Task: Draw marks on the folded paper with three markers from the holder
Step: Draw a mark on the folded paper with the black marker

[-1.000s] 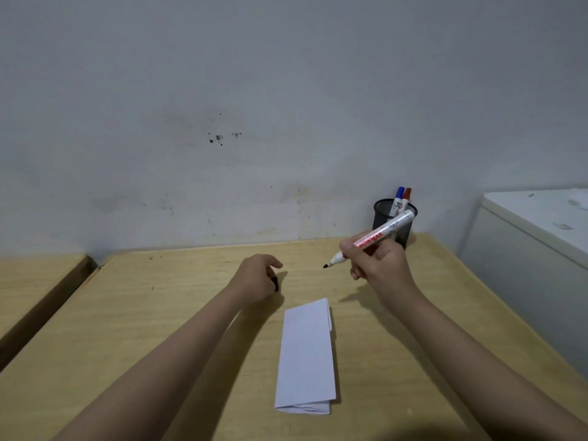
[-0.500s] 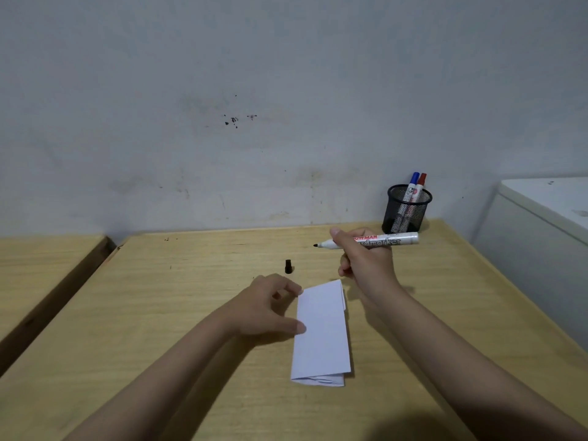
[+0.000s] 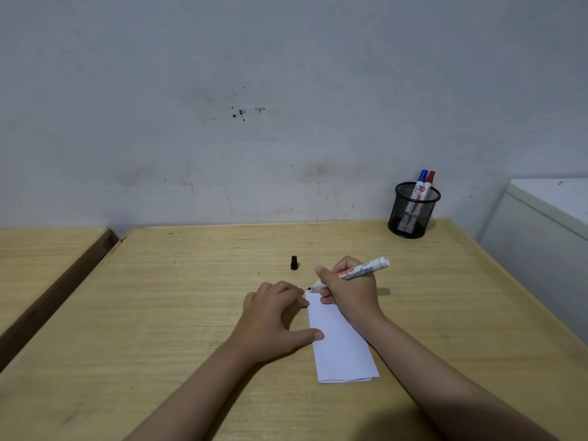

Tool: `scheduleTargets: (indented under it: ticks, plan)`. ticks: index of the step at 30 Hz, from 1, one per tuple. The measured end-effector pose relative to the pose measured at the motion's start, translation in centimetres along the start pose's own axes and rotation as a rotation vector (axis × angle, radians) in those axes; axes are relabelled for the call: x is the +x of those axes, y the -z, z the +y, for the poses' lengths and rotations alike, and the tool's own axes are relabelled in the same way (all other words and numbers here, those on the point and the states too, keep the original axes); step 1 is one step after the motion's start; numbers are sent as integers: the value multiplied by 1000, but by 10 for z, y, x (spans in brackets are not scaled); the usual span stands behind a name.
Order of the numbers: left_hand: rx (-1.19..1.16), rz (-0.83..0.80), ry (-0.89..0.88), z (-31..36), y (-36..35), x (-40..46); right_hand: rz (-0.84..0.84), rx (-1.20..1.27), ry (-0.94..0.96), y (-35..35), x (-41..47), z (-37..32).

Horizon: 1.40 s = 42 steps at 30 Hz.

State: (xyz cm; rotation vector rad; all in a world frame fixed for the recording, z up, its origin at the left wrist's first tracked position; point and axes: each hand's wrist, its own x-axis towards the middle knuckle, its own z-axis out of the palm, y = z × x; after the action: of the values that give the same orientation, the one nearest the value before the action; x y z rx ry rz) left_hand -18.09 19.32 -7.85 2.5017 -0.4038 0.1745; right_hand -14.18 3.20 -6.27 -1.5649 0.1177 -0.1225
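Note:
A folded white paper lies lengthwise on the wooden table. My left hand rests flat beside it, fingertips and thumb pressing its left edge. My right hand grips an uncapped white marker with a black tip, and the tip touches the paper's far left corner. The marker's black cap stands on the table just beyond the hands. A black mesh holder at the far right corner holds a blue-capped marker and a red-capped marker.
A second wooden table stands to the left across a narrow gap. A white cabinet stands close to the table's right edge. A stained grey wall runs behind the table.
My right hand came down and toward me, bringing the marker tip from mid-air onto the paper's far corner. My left hand, which set the cap down, stays pressed on the paper's left edge.

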Motion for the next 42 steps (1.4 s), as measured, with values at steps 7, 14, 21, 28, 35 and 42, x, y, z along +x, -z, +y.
scheduleTargets:
  ticks: [7, 14, 21, 28, 35, 42]
  plan:
    - [26, 66, -27, -2, -1, -3, -14, -99, 94, -1, 0, 6]
    - [29, 63, -20, -2, 0, -1, -37, -116, 123, -2, 2, 11]
    - [25, 67, -13, -1, 0, -1, -42, -160, 76, -4, 4, 8]
    - [38, 52, -12, 0, 0, -1, -34, -140, 45, -3, 6, 8]
    - [-21, -5, 14, -1, 3, 4, 73, 154, 6, 1, 7, 8]
    - [-168, 213, 36, -2, 12, 51, 113, 329, -105, 3, 9, 3]
